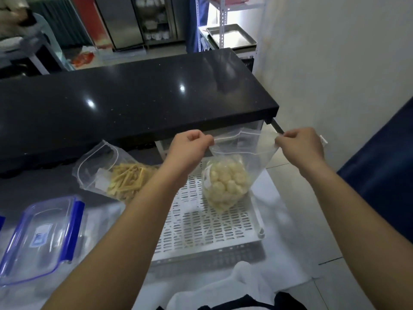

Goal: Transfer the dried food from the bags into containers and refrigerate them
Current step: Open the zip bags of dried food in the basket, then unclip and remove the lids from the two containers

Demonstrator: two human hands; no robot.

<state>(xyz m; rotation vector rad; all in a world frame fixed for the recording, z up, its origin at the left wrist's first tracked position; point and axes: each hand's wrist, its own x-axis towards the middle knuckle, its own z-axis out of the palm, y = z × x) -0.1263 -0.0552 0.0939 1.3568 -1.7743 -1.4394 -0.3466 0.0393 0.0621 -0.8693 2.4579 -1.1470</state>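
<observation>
We've got both hands up at mid-frame on the zip bag of pale round pieces [225, 180]. Left hand [190, 148] is clenched, pinching the top left corner of the bag's mouth; right hand [300, 148] is clenched, pinching the top right corner. The bag hangs between them, above the white slotted tray [201, 229] at centre bottom. Our read: we're pulling the zip seal apart.

Second zip bag, yellow sticks [125, 179], lies left of centre on the counter, just beside the left forearm. Clear container lid with blue clips [42, 240] sits lower left, well apart from the hanging bag. No open container body is visible under the bag.

Risks from here:
- Seal pops suddenly, bag jerks, pieces spill onto the tray and drop through the slots.
- All the weight sits low in the bag; if one pinch slips, it swings and dumps sideways.
- Left forearm is close to the stick bag; a sweep could shove it.
- Pouring before a container is in place means spill.

Writing: blue-and-white label on the lid, text too blurred to read. White tags inside both bags, unreadable.
</observation>
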